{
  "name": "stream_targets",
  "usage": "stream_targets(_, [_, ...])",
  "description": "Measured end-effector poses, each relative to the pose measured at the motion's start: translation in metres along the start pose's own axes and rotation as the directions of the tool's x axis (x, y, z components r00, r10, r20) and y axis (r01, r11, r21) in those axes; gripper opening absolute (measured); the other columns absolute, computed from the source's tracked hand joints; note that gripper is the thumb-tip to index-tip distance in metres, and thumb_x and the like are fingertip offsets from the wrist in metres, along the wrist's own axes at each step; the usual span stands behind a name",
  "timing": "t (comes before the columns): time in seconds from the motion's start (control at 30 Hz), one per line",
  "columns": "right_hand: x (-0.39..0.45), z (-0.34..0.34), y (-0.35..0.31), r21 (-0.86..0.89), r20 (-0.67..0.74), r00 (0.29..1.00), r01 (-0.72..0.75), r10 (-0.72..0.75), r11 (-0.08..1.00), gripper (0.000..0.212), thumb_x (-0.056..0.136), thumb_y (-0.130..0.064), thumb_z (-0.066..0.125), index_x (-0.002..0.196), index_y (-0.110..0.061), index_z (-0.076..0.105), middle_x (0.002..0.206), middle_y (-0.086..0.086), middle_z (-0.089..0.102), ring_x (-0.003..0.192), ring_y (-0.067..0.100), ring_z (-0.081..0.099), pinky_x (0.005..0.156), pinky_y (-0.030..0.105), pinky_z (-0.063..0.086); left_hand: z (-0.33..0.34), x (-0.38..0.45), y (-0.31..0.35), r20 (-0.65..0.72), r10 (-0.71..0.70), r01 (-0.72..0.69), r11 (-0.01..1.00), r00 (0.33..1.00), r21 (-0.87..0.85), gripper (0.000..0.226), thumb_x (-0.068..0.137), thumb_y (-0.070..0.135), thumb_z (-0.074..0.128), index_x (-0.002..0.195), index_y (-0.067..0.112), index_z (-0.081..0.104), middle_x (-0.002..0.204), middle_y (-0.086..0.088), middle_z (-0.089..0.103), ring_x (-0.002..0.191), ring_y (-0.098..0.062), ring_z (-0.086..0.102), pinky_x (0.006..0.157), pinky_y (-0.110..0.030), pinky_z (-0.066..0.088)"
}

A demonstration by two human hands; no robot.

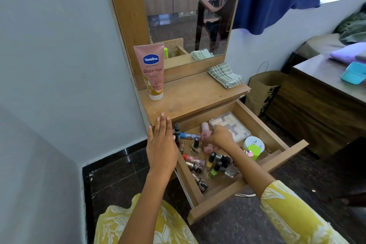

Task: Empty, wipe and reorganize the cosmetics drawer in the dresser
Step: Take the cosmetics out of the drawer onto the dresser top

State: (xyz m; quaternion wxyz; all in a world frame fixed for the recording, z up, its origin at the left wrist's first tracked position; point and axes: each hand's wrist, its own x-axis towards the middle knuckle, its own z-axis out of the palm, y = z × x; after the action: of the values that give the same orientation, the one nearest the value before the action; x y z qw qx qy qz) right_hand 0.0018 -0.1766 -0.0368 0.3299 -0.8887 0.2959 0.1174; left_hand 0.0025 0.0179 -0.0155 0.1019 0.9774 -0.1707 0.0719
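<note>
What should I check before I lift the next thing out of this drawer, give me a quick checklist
1. Drawer pulled open far enough to reach in: ok.
2. Right hand closed on the pink bottle: ok, though how firm the grip is cannot tell.
3. Left hand free to help: ok, it is open and flat beside the drawer's left edge, holding nothing.
4. Bare room on the dresser top to set things down: ok, between the Vaseline tube and the folded cloth.
5. Nail polish bottles steady: not ok, several lie tipped and jumbled.
6. Caps all tight: cannot tell.
</note>
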Motion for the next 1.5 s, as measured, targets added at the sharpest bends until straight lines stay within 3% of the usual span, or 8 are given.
stream_targets(0.2, [-0.029,-0.035,-0.002,0.106,-0.051,0.997,0.056,-0.051,0.993,0.034,0.062,-0.027,0.087,0.081,-0.018,0.059,0.085,0.004,0.069,0.07,0.016,0.065,0.067,0.032,0.056,0.001,0.001,0.0,0.003,-0.003,0.003,1.0,1.0,-0.003,0.063,0.102,0.029,0.028,0.141,0.016,-0.02,0.155,-0.004,-0.02,0.142,-0.017,-0.02,0.112,-0.037,-0.013])
stream_targets(0.43, [-0.035,-0.04,-0.067,0.403,-0.31,0.922,0.347,-0.23,0.847,0.041,0.069,-0.008,0.079,0.104,-0.015,0.06,0.095,-0.01,0.062,0.08,0.005,0.059,0.056,0.014,0.044,0.001,-0.001,0.0,-0.022,0.008,-0.009,0.999,1.0,-0.042,0.059,0.102,0.024,0.024,0.145,0.014,-0.014,0.156,-0.003,-0.018,0.143,-0.016,-0.017,0.114,-0.035,-0.012])
stream_targets(0.6, [-0.004,-0.021,-0.114,0.384,-0.486,0.82,0.51,-0.302,0.769,0.035,0.068,-0.009,0.082,0.099,-0.007,0.064,0.097,0.002,0.067,0.079,0.006,0.057,0.058,0.005,0.044,0.0,-0.001,0.0,-0.033,0.007,-0.009,0.999,0.999,-0.05,0.059,0.101,0.022,0.026,0.148,0.013,-0.01,0.157,-0.003,-0.016,0.144,-0.016,-0.015,0.114,-0.035,-0.012])
stream_targets(0.7, [0.011,-0.011,-0.131,0.297,-0.521,0.761,0.587,-0.387,0.753,0.037,0.073,-0.01,0.078,0.107,-0.003,0.063,0.103,0.009,0.067,0.088,0.013,0.059,0.069,0.014,0.045,0.001,-0.001,-0.001,-0.039,0.011,-0.013,0.999,0.999,-0.053,0.058,0.101,0.022,0.024,0.148,0.013,-0.009,0.157,-0.004,-0.016,0.144,-0.016,-0.015,0.114,-0.034,-0.013])
stream_targets(0.97, [0.035,0.006,-0.149,0.319,-0.577,0.744,0.585,-0.337,0.746,0.021,0.083,-0.012,0.07,0.101,-0.006,0.062,0.098,0.005,0.061,0.09,0.015,0.057,0.067,0.015,0.038,0.0,-0.001,-0.001,-0.042,0.016,-0.018,0.998,0.999,-0.054,0.06,0.101,0.021,0.026,0.147,0.013,-0.012,0.156,-0.004,-0.019,0.144,-0.017,-0.017,0.113,-0.033,-0.015])
stream_targets(1.17, [0.033,0.0,-0.14,0.32,-0.521,0.793,0.526,-0.317,0.788,0.033,0.077,-0.017,0.077,0.104,-0.004,0.064,0.102,0.009,0.065,0.093,0.02,0.06,0.078,0.029,0.05,0.0,-0.001,-0.001,-0.05,0.009,-0.012,0.998,0.999,-0.06,0.061,0.101,0.021,0.027,0.141,0.016,-0.018,0.155,-0.002,-0.019,0.142,-0.015,-0.018,0.113,-0.034,-0.015])
stream_targets(1.3, [0.007,-0.018,-0.108,0.182,-0.458,0.78,0.551,-0.426,0.814,0.035,0.073,-0.007,0.077,0.106,-0.009,0.064,0.103,0.003,0.066,0.088,0.014,0.061,0.08,0.027,0.051,0.001,0.0,-0.001,-0.056,0.007,-0.01,0.999,0.998,-0.053,0.061,0.101,0.02,0.029,0.142,0.015,-0.015,0.156,-0.002,-0.017,0.142,-0.014,-0.018,0.113,-0.034,-0.015])
stream_targets(1.5, [-0.049,-0.07,-0.028,-0.216,0.106,0.756,0.651,-0.646,0.728,0.01,0.081,-0.016,0.072,0.081,-0.022,0.064,0.085,-0.005,0.068,0.079,0.008,0.063,0.078,0.025,0.053,0.003,0.001,0.0,-0.03,0.01,-0.01,1.0,1.0,-0.013,0.061,0.101,0.025,0.026,0.141,0.014,-0.019,0.155,-0.004,-0.02,0.143,-0.017,-0.017,0.112,-0.035,-0.014])
